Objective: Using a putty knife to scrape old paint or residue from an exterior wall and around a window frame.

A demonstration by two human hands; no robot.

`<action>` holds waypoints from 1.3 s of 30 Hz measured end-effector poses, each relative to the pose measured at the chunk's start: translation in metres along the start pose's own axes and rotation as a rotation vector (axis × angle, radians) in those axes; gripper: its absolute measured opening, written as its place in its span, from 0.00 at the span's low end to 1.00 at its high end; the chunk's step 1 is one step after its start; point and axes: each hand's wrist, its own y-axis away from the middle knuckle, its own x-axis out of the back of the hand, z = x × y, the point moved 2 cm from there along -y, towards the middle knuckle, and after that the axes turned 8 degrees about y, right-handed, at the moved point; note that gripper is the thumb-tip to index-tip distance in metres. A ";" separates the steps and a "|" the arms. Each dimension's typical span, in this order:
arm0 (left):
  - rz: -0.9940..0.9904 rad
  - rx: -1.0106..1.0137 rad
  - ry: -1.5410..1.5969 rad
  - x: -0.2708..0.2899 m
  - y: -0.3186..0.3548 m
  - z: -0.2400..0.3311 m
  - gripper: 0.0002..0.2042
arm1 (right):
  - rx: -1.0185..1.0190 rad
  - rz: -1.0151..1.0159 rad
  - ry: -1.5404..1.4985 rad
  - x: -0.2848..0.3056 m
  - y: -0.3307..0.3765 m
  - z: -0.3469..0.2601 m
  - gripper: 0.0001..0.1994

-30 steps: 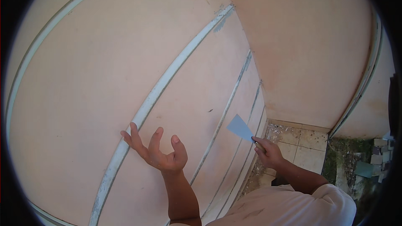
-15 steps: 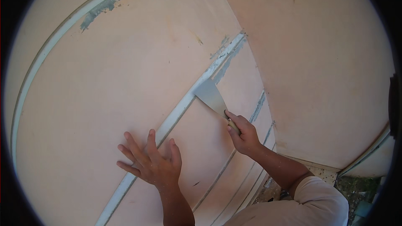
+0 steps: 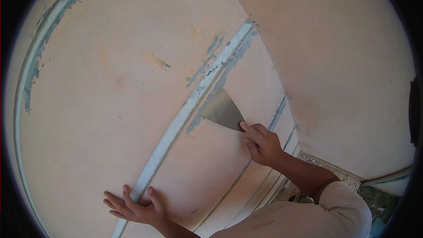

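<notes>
Fingers of the right hand (image 3: 263, 146), closed, are gripping the scraper (image 3: 224, 110); its blade is meeting the grey patch (image 3: 194, 124) just right of the white strip (image 3: 172, 133). Fingers of the left hand (image 3: 140, 210), spread and empty, are lying across the strip's lower end. Keeping blade pressure even is likely serving best.

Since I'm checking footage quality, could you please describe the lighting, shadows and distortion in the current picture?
In the head view, light is soft, without harsh glare on the wall; faint shadows lie beside the left hand and right hand; fisheye curvature bends the far-left pale strip, and the picture's corners go black; the scraper blade looks fairly sharp.
</notes>
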 end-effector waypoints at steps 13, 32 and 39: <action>0.075 -0.067 -0.087 0.001 -0.005 0.001 0.26 | -0.192 -0.053 0.129 0.016 0.140 0.086 0.23; 0.095 -0.082 -0.024 -0.002 -0.005 0.010 0.27 | -0.242 -0.015 0.045 0.037 0.104 0.105 0.22; 0.101 -0.111 -0.042 -0.009 -0.002 0.000 0.27 | -0.145 0.024 0.076 0.058 -0.045 0.073 0.25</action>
